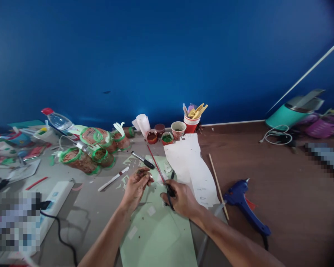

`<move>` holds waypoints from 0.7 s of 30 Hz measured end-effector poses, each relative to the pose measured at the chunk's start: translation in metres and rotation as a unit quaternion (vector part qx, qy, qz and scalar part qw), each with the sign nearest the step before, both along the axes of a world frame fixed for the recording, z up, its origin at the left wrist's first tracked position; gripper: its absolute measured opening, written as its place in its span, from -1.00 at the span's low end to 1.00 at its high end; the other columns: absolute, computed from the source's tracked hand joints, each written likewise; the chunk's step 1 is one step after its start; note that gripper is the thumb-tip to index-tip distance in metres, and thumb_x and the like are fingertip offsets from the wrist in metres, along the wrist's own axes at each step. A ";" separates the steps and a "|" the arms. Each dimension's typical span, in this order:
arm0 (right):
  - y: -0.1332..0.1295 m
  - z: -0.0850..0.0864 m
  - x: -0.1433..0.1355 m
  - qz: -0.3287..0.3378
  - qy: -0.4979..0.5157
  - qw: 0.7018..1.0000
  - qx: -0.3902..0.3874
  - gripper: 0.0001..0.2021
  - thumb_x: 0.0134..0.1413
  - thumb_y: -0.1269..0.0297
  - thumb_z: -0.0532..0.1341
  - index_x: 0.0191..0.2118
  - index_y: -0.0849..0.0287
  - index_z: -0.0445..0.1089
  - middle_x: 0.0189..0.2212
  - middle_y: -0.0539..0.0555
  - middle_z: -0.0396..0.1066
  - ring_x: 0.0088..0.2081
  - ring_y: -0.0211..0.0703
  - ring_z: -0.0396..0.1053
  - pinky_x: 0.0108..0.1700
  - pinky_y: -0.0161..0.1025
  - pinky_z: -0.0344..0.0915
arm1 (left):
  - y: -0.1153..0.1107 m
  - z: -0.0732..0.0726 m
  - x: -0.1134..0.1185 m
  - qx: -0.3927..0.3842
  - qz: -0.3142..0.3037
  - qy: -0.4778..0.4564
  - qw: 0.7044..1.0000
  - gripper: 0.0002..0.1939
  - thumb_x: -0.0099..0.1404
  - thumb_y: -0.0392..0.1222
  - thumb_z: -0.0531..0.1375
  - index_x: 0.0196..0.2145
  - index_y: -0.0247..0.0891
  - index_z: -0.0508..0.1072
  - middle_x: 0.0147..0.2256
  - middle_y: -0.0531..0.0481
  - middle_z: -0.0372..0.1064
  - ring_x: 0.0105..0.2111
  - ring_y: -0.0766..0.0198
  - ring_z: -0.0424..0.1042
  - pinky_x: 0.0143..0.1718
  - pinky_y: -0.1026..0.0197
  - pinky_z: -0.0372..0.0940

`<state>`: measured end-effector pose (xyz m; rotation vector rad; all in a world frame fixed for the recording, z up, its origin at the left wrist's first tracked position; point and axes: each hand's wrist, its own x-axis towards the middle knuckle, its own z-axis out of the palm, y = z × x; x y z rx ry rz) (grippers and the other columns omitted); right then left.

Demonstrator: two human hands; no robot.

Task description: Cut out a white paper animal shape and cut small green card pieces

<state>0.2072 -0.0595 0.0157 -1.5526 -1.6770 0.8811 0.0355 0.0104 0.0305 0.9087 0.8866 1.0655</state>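
Light is moderate and soft, leaving the blue wall [167,55] deep-toned with a paler sheen at upper right. Faint shadows cross the table [97,204] at lower left. Wide-angle stretching distorts both sides, the right corners darken, and pixelated patches cover lower left and far right.

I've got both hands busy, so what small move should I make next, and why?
Perhaps bring the small pale piece towards the scissors: it seems pinched in your left hand, your right hand grips the scissors, and a gap separates the two hands.
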 end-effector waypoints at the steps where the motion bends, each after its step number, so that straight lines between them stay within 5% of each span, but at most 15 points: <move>1: 0.000 -0.001 0.000 0.002 0.003 1.000 0.003 -0.69 0.01 0.17 0.21 -0.12 0.20 0.39 -0.55 0.00 0.43 -0.53 -0.21 0.36 -0.50 -0.37 0.18 | 0.000 0.000 0.001 0.001 -0.001 0.011 1.000 -0.72 0.04 -0.18 0.35 -0.27 -0.28 0.45 -0.49 0.07 0.37 -0.53 0.39 0.35 -0.45 0.32 0.23; 10: 0.000 0.001 0.001 0.006 -0.002 1.000 0.006 -0.70 0.00 0.22 0.22 -0.13 0.21 0.39 -0.53 0.02 0.44 -0.51 -0.20 0.37 -0.48 -0.36 0.22 | -0.004 -0.006 0.002 0.054 0.006 0.060 0.997 -0.82 0.11 -0.13 0.30 -0.39 -0.26 0.42 -0.63 0.15 0.31 -0.67 0.46 0.21 -0.41 0.26 0.28; 21: -0.001 0.004 0.002 0.018 0.006 1.000 0.005 -0.71 0.01 0.23 0.22 -0.13 0.20 0.38 -0.52 0.02 0.45 -0.53 -0.22 0.37 -0.50 -0.37 0.23 | -0.003 -0.007 0.000 0.025 0.022 0.001 0.999 -0.81 -0.02 -0.17 0.38 -0.43 -0.29 0.51 -0.52 0.06 0.38 -0.52 0.36 0.37 -0.31 0.22 0.32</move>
